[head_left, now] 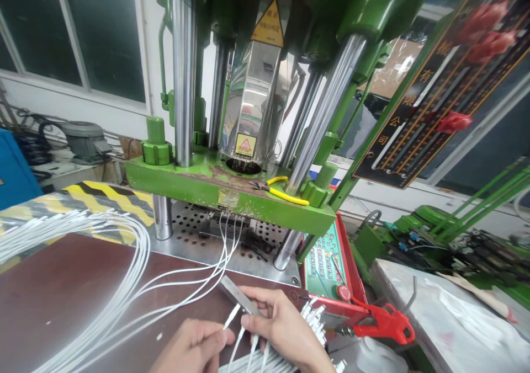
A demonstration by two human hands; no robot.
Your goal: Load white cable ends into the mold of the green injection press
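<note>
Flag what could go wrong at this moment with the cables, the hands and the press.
1. White cables run under the green press platen; a pull might drag them out of place.
2. The left hand pinches one cable tip while the right hand grips a grey bar; the tip could slip.
3. Yellow-handled pliers rest loose on the platen and might fall.

Bright even light, glare on steel columns [184, 75], warped blurry edges.
</note>
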